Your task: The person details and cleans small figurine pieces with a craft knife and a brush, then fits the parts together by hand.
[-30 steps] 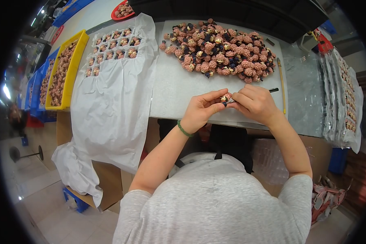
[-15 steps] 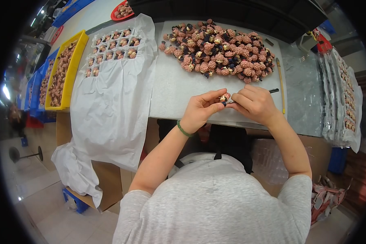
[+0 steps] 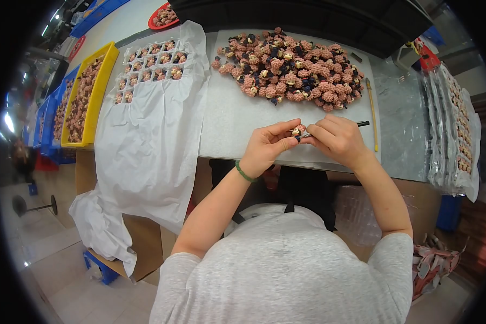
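barely anything has moved since the earlier frame; only the black-ended tool tips slightly lower behind our right hand, which pinches it. our left hand pinches a small figurine between thumb and fingers, above the near part of the tabletop; those fingers partly hide it. just beyond, a pile of figurines crowds the surface, with a yellow stick lying at its right. to our left, a white sheet covers part of a compartment tray.
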A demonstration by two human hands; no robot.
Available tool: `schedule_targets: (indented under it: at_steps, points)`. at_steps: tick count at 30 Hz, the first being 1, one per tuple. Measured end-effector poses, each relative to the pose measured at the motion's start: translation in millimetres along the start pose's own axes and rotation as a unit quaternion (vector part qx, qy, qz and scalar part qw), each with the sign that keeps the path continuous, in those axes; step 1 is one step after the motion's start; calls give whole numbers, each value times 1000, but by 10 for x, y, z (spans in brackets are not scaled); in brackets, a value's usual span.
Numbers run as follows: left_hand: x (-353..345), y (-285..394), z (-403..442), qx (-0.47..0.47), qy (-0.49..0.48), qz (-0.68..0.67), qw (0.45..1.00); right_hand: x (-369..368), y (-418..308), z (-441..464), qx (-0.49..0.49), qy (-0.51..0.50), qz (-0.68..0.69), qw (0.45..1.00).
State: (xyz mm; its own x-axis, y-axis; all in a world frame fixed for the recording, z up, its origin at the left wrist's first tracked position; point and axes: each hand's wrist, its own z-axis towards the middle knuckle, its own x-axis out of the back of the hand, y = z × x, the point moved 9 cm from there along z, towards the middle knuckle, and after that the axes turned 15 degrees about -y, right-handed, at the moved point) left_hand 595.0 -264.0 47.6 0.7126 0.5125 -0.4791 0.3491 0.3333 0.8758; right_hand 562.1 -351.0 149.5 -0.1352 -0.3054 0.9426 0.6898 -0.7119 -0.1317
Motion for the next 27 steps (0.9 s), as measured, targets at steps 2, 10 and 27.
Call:
schedule_targets:
  at_steps: [2, 10, 27]
  points:
    - [-2, -3, 3, 1, -2, 3, 1000, 6, -1, 3, 1, 3, 0, 1000]
    - [25, 32, -10, -33, 18, -58, 998, 9, 147, -28, -92, -8, 104, 990]
    - [94, 335, -185, -81, 191, 123, 971, 186, 421, -557, -344, 75, 263, 898]
